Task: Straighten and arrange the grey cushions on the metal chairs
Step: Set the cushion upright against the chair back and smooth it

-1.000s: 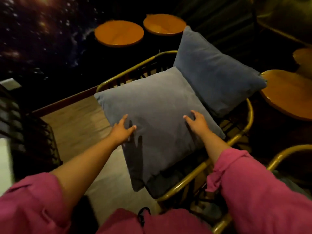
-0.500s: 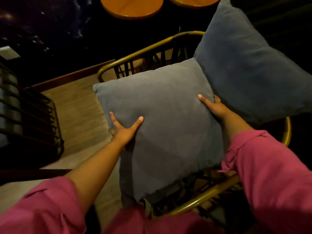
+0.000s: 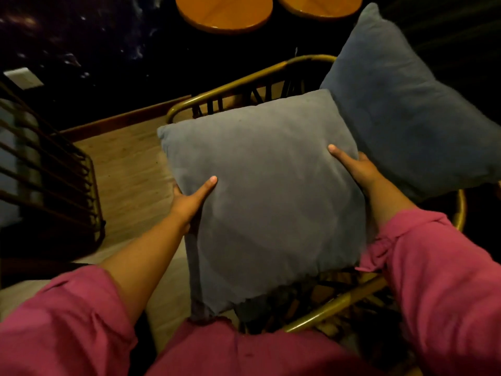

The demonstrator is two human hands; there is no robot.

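A square grey cushion (image 3: 271,191) fills the middle of the view, above the seat of a gold-framed metal chair (image 3: 244,80). My left hand (image 3: 191,200) grips its left edge, thumb on top and fingers underneath. On the opposite edge my right hand (image 3: 355,165) holds it the same way. A second grey cushion (image 3: 401,109) leans at the chair's right side, behind my right hand. Pink sleeves cover both forearms.
Two round wooden tabletops (image 3: 225,10) stand beyond the chair. A dark barred metal frame (image 3: 46,169) is at the left over wooden flooring (image 3: 127,158). The chair's front rail (image 3: 333,308) runs below the cushion.
Both hands went from resting flat on the near cushion to clasping its side edges. The cushion has shifted toward me, and my view has moved closer over the chair.
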